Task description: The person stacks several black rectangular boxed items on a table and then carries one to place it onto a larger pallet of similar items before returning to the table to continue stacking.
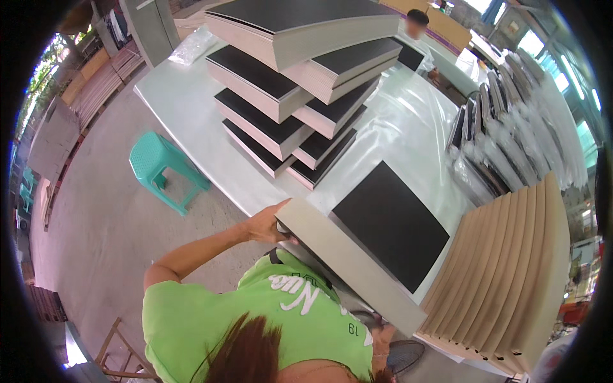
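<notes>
My left hand [265,223] is closed round the far-left end of a thick slab [351,265], its thumb and fingers on either side of the corner. The slab stands on its long edge at the table's near side, its cream side turned up to me. Just beyond it a black-faced slab [393,223] lies flat on the table. Part of my right hand or wrist [382,341] shows below the slab's near-right end; its fingers are hidden. Further off rises a crisscross stack of similar black-topped, cream-sided slabs [306,70].
The table [223,185] has a shiny pale cover. At right stand brown cardboard pieces [498,268] in a row and plastic-wrapped packs [511,127]. A green stool [163,166] is on the floor at left. Another person [418,38] is at the far side. A plastic bag [193,46] lies near the far-left corner.
</notes>
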A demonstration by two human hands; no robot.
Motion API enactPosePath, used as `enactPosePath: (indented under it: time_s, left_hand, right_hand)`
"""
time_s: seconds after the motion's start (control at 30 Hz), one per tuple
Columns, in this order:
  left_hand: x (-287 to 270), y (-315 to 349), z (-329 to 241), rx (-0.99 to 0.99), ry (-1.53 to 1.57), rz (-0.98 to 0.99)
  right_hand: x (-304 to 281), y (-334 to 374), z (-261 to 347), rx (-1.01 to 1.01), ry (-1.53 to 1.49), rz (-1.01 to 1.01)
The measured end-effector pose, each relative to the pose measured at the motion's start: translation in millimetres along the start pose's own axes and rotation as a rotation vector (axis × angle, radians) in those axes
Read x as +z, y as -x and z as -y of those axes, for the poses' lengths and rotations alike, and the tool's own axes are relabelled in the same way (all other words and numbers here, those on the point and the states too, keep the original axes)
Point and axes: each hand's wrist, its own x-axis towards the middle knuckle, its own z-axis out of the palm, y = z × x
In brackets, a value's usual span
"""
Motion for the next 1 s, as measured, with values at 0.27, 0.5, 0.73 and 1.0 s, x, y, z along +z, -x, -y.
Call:
enactPosePath:
  time_s: [0.27,0.5,0.73,1.0]
  left_hand:
    - [-92,22,-161,0.043,-0.213,-0.143]
    - [-229,-5,-266,0.436,-0.534,-0.532]
    - [-368,-103,-276,0.541,-0.77,-0.854]
    - [-434,-182,-197,0.34,-0.916,-0.981]
  right_hand:
    - [-86,-27,104,-0.121,-0.661,0.027]
    - [-160,-125,228,-0.69,-1.133,-0.26]
    - [-201,-201,508,-0.675,-1.404,-0.012]
    - [-147,-259,596,-0.356,-1.185,0.475]
